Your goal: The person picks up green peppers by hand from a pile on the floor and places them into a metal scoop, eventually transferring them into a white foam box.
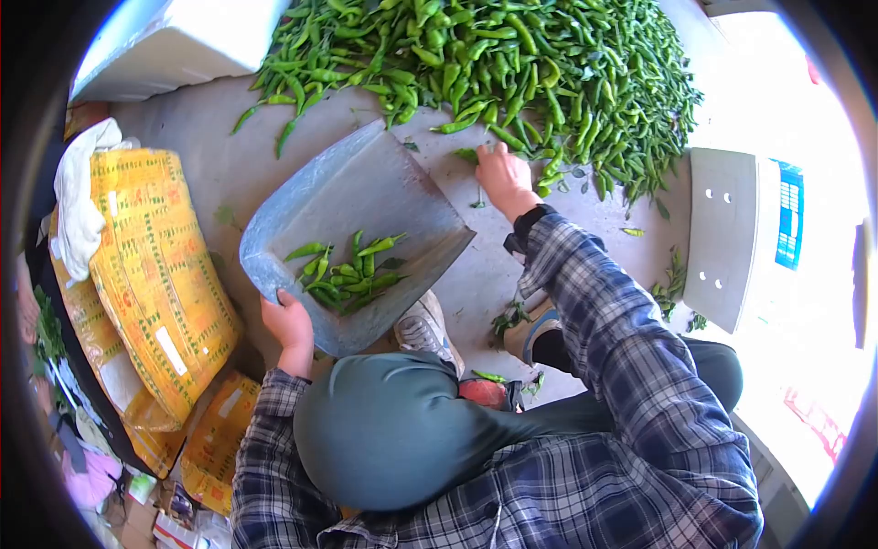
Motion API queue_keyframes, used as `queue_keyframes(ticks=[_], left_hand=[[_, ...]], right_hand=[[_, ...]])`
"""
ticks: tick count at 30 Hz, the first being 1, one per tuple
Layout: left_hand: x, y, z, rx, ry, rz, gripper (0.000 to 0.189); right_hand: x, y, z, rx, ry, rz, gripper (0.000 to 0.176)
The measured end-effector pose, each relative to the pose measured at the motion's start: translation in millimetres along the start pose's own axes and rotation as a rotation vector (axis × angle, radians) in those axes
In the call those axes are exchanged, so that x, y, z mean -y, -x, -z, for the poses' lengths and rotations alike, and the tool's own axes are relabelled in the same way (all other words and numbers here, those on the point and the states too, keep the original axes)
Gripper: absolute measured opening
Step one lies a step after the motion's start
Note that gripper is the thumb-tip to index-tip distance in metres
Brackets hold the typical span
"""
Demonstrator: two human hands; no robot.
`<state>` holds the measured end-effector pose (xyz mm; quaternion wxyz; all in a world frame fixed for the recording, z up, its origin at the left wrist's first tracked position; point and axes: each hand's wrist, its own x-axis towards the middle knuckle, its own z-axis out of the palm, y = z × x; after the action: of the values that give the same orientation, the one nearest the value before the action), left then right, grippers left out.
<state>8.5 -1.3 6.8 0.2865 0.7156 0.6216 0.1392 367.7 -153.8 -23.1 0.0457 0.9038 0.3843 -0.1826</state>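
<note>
Holding slim green peppers [347, 270], a grey bag [366, 188] is clenched by the left hand [288, 322]; the grip of the right hand [505, 178] at the upper pile [512, 64] cannot be told.

Yellow sacks [155, 274]: lay stacked along the floor's [210, 137] left edge.
White cloth [78, 197]: draped over the sacks' far end.
Foam box [174, 41]: sat in the far-left corner.
White panel [722, 238]: stood near the right edge.
</note>
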Motion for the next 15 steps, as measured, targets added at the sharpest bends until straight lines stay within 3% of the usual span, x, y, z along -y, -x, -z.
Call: queue_keyframes(ticks=[7,12,14,15], left_hand=[[1,1,-1,0.003,0.053,0.009,0.026],[4,0,-1,0.017,0.062,0.008,0.027],[4,0,-2,0.02,0.055,0.003,0.027],[5,-1,-3,0.024,0.069,0.014,0.028]], right_hand=[[5,14,0,-0.112,-0.15,-0.033,0.016],[55,50,31,-0.07,-0.458,0.203,0.02],[57,56,35,-0.02,-0.731,0.415,0.02],[45,46,34,-0.045,-0.612,0.276,0.019]])
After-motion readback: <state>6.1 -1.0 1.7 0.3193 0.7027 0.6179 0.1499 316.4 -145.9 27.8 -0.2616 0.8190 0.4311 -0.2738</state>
